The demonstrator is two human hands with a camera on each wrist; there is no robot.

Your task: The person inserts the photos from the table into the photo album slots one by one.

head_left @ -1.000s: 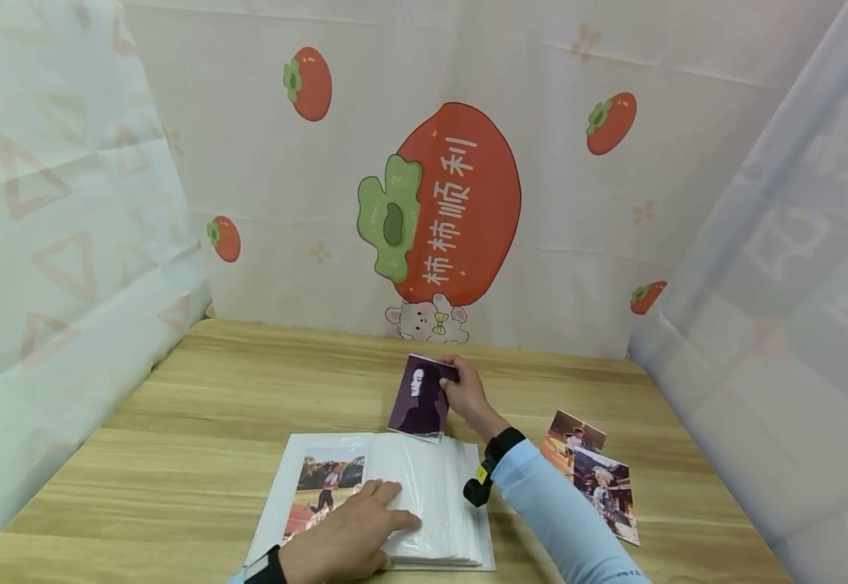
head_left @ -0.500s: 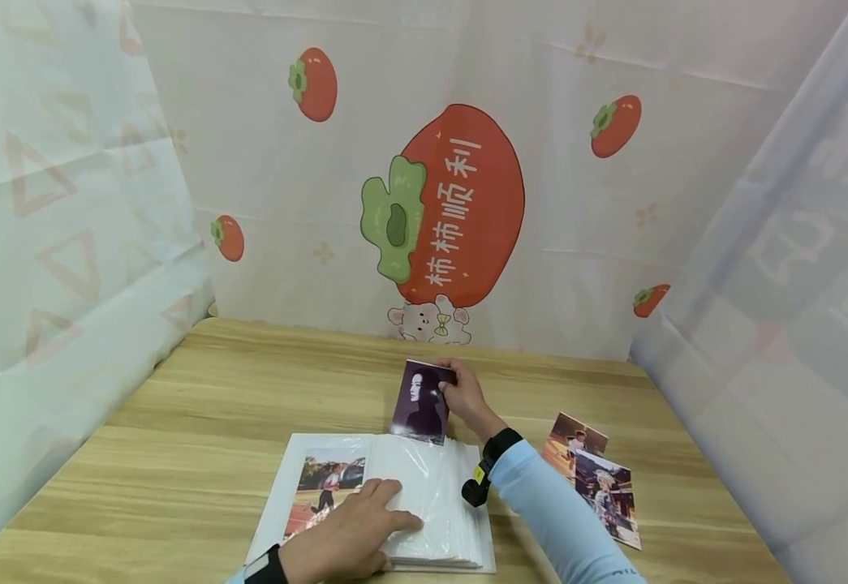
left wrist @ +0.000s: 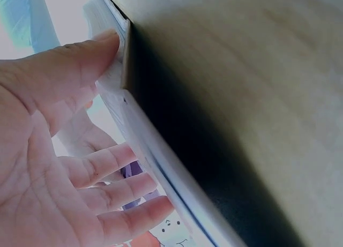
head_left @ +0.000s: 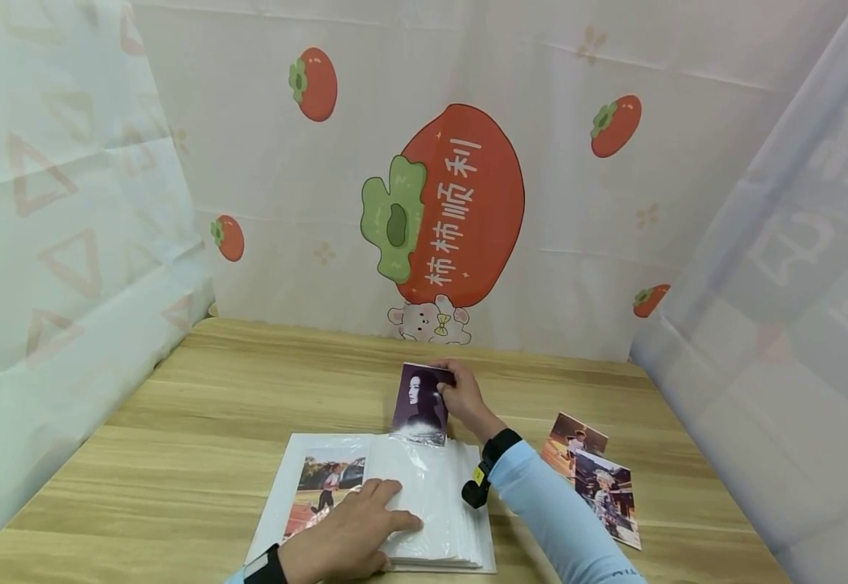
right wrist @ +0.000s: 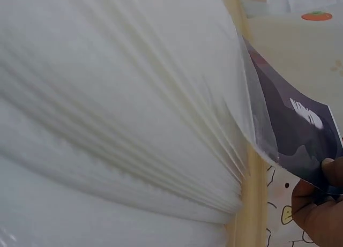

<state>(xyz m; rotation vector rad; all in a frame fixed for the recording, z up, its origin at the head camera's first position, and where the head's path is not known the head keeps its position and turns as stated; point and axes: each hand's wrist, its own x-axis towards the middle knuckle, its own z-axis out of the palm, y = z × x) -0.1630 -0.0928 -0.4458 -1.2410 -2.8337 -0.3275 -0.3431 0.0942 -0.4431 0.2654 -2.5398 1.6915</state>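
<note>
An open photo album (head_left: 270,507) lies on the table, a runner photo (head_left: 314,478) in its left page and a blank clear sleeve (head_left: 424,487) on the right. My left hand (head_left: 354,523) rests across the middle of the album, fingers extended; in the left wrist view the left hand (left wrist: 64,134) shows its thumb and fingertips on the pages. At the sleeve's far edge, my right hand (head_left: 463,393) pinches a purple portrait photo (head_left: 418,397) by its right side. In the right wrist view, the near end of the portrait photo (right wrist: 295,118) sits inside the clear sleeve's mouth.
Two loose photos overlap on the table at right: an orange-toned one (head_left: 566,438) behind and a darker one (head_left: 606,499) in front. The wooden table (head_left: 248,373) meets a hanging fruit-print cloth (head_left: 577,268) at the back, with cloth on both sides too.
My right hand has brought the portrait photo slightly nearer, its lower edge now overlapping the sleeve's far edge more. My left hand keeps its place on the album.
</note>
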